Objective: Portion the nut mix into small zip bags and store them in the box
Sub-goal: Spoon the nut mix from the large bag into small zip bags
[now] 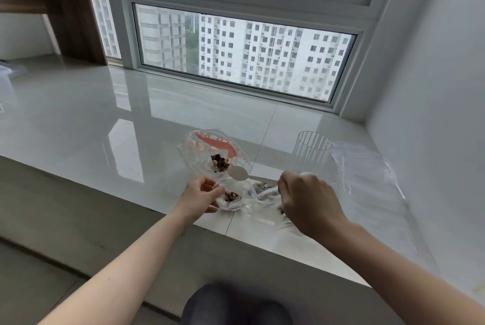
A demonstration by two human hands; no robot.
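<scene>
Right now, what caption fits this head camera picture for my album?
Both hands, left and right, hold a small zip bag of nut mix on the windowsill.

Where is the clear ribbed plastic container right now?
The clear ribbed plastic container stands upright on the white sill, right of centre, just behind the right hand.

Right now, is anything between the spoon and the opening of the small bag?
Nothing visible blocks it. The spoon hangs just above the small zip bag, which the left hand holds; the clear ribbed box stands apart, behind the right hand.
</scene>
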